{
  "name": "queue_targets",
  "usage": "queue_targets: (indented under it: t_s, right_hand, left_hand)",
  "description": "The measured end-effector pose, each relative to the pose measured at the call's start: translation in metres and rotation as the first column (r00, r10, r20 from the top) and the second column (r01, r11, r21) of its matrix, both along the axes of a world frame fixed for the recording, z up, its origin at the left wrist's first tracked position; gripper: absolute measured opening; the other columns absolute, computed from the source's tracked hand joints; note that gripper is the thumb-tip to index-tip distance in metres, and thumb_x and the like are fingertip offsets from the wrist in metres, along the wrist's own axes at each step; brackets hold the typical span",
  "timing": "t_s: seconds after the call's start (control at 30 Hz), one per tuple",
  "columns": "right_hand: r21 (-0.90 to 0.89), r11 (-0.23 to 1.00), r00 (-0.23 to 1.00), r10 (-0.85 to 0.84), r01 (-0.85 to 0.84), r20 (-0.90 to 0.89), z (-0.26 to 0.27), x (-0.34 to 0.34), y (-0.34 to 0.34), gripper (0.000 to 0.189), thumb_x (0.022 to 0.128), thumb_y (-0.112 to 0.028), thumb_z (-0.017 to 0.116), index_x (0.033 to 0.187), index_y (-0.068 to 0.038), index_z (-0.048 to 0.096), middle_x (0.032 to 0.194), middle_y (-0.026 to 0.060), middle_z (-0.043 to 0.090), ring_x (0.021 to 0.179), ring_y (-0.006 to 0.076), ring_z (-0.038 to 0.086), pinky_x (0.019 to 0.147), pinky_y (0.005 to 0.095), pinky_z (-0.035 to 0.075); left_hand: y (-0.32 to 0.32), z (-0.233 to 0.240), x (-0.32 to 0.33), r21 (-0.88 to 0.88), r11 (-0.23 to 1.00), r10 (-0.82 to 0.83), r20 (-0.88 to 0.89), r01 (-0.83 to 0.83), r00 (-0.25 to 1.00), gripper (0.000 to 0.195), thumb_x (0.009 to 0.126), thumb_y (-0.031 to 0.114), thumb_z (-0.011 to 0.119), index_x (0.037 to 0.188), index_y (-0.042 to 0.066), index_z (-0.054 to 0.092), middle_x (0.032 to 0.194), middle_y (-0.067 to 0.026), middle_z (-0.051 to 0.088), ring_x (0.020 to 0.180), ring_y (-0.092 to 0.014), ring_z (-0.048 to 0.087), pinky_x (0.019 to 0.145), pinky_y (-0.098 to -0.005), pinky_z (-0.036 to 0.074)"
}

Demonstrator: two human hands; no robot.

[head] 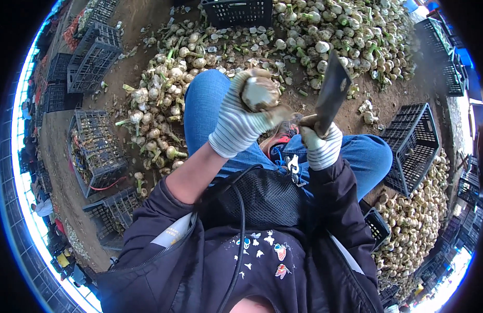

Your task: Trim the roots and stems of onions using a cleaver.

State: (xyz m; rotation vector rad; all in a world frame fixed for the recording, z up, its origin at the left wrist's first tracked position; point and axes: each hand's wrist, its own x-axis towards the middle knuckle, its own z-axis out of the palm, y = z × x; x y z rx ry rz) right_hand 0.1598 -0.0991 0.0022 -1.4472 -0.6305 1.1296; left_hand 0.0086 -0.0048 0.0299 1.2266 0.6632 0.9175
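Note:
My left hand [239, 113], in a striped knit glove, holds up a garlic bulb [261, 94] above my lap. A pale, flat face of the bulb is turned to me, and soil marks its rim. Gripped in my gloved right hand [321, 144] is a broad-bladed knife [333, 90], its dark blade pointing up and away. The blade stands apart from the bulb, to its right. Between my crossed legs in jeans, the ground is partly hidden by my hands. Garlic bulbs with green stems [163, 105] lie heaped beside my left knee.
A large garlic pile [351, 35] spreads ahead, with a black plastic crate [237, 13] beside it. Another crate [411, 148] lies tilted by my right knee, near a heap of trimmed bulbs [411, 219]. More crates [98, 146] stand left. A black cable [241, 219] crosses my chest.

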Motion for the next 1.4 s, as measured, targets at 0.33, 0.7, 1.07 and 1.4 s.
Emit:
queue_targets:
  t_s: [0.33,0.7,1.07,1.4]
  right_hand:
    - [0.071,0.987,0.978,0.13,-0.144,0.165,0.017,-0.015,0.015,0.013,0.073,0.0,0.054,0.083,-0.002,0.061,0.071,0.0035,0.06,0.063,0.0072,0.054,0.06,0.021,0.045]
    - [-0.239,0.957,0.848,0.262,-0.166,0.46,-0.053,-0.014,0.004,0.01,0.073,0.0,0.057,0.081,-0.004,0.062,0.067,0.0058,0.06,0.063,0.0087,0.056,0.06,0.0225,0.046]
    - [0.019,0.991,0.734,-0.085,0.132,-0.674,-0.033,-0.026,0.043,0.023,0.082,-0.023,0.062,0.091,-0.002,0.058,0.064,0.0038,0.055,0.051,0.0129,0.051,0.042,0.0222,0.04]
    - [0.083,0.919,0.864,-0.329,0.387,-0.381,-0.013,0.129,0.152,0.017,0.083,-0.022,0.058,0.085,-0.005,0.058,0.065,0.001,0.054,0.051,0.012,0.045,0.048,0.025,0.038]
  left_hand:
    - [-0.008,-0.001,-0.004,-0.471,0.874,0.086,0.397,0.123,0.914,0.059,0.062,-0.012,0.067,0.113,0.008,0.044,0.109,-0.0126,0.054,0.096,-0.021,0.057,0.08,-0.0308,0.052]
    - [0.014,0.003,-0.013,-0.419,0.867,0.025,0.578,0.271,0.815,0.057,0.064,-0.014,0.061,0.114,0.009,0.045,0.113,-0.0193,0.054,0.101,-0.029,0.057,0.089,-0.0331,0.048]
    - [0.013,-0.016,-0.005,-0.059,0.991,-0.128,-0.243,0.117,0.962,0.059,0.066,-0.001,0.069,0.119,0.006,0.044,0.106,-0.0087,0.055,0.098,-0.016,0.053,0.087,-0.0284,0.045]
    - [0.084,-0.067,-0.135,0.187,0.668,0.732,-0.34,-0.721,0.59,0.055,0.072,0.016,0.069,0.12,0.006,0.046,0.11,-0.0126,0.048,0.095,-0.022,0.051,0.087,-0.0344,0.046]
